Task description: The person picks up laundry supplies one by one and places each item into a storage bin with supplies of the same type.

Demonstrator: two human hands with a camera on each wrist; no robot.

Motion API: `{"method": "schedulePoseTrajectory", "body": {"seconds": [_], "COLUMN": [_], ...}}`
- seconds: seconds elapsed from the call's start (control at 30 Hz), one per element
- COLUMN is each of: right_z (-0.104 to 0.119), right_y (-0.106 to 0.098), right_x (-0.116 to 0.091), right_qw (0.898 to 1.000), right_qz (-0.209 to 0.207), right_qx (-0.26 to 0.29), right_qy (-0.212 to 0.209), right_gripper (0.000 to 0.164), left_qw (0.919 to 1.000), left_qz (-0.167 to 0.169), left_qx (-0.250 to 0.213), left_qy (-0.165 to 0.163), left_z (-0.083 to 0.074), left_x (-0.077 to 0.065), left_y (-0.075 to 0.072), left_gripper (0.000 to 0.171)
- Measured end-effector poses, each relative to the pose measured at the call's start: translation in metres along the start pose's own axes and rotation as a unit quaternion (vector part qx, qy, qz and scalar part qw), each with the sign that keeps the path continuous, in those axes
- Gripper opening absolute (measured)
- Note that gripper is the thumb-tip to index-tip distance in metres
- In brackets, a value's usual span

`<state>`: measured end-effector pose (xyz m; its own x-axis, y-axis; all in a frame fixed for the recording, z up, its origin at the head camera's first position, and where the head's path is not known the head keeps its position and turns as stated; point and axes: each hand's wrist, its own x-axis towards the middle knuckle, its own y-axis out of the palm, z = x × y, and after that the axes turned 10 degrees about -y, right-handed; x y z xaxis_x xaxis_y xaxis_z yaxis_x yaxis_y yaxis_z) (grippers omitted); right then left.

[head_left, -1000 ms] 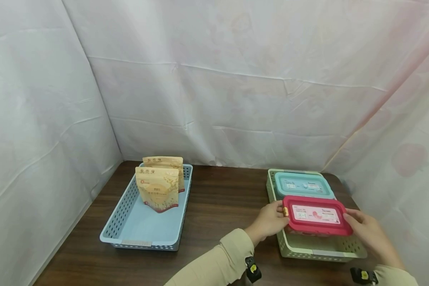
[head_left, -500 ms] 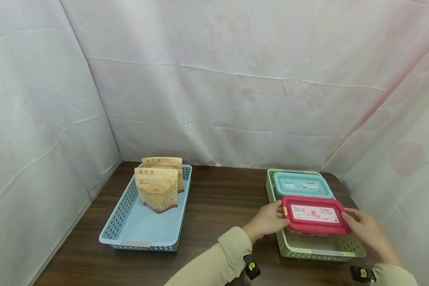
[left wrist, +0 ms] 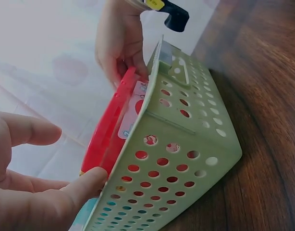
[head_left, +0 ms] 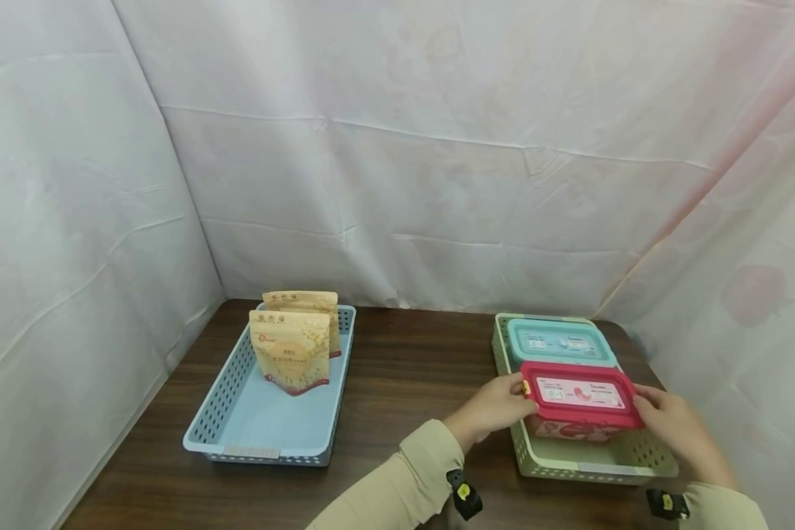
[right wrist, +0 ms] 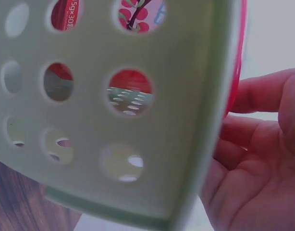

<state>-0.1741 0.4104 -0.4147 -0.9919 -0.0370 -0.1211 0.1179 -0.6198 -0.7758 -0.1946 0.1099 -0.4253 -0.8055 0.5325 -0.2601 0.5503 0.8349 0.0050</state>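
A box with a red lid and a pink label (head_left: 579, 392) sits at the middle of a green perforated basket (head_left: 526, 464), its printed front side showing. My left hand (head_left: 493, 407) holds its left end; in the left wrist view the thumb (left wrist: 92, 180) touches the red edge. At the other end my right hand (head_left: 682, 430) grips the lid's corner, and its fingers reach behind the basket wall in the right wrist view. Behind the red box lies a box with a teal lid (head_left: 563, 341) in the same basket. Whether the red box rests on the basket floor I cannot tell.
On the left of the dark wooden table (head_left: 411, 353) stands a light blue basket (head_left: 265, 423). Two upright tan pouches, the front pouch (head_left: 291, 350) before the other, stand in it. White cloth (head_left: 397, 162) hangs behind and at both sides.
The red box has tipped so that more of its front side shows, and it has shifted slightly left. Both hands have moved with it, still at its ends.
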Motion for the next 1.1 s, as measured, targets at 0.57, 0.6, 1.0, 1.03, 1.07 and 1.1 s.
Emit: {"method": "schedulePoseTrajectory", "body": {"seconds": [0.57,0.6,1.0,1.03,1.07,1.1], "right_z": [0.006,0.007,0.021,0.022,0.024,0.025], "right_y": [-0.008,-0.008,-0.008,-0.008,-0.007,-0.007], "right_x": [-0.002,-0.002,-0.008,-0.009,-0.010,-0.010], "right_qw": [0.998,0.998,0.998,0.998,0.998,0.997], "right_qz": [0.022,0.024,0.013,0.008,0.001,-0.004], "right_qx": [-0.051,-0.051,-0.046,-0.044,-0.044,-0.043], "right_qy": [-0.029,-0.029,-0.045,-0.049,-0.055,-0.060], "right_gripper": [0.082,0.083,0.086,0.085,0.085,0.084], "left_qw": [0.9993,0.9992,0.9957,0.9951,0.9946,0.9941], "left_qz": [-0.003,-0.004,-0.011,-0.015,-0.018,-0.021], "left_qx": [0.032,0.036,0.090,0.096,0.100,0.105], "left_qy": [-0.017,-0.019,-0.019,-0.019,-0.019,-0.019], "left_z": [0.001,0.000,-0.013,-0.014,-0.016,-0.018], "left_x": [0.004,0.004,-0.009,-0.010,-0.011,-0.011], "left_y": [-0.003,-0.004,-0.017,-0.019,-0.021,-0.023], "left_gripper": [0.055,0.055,0.062,0.064,0.065,0.066]}}
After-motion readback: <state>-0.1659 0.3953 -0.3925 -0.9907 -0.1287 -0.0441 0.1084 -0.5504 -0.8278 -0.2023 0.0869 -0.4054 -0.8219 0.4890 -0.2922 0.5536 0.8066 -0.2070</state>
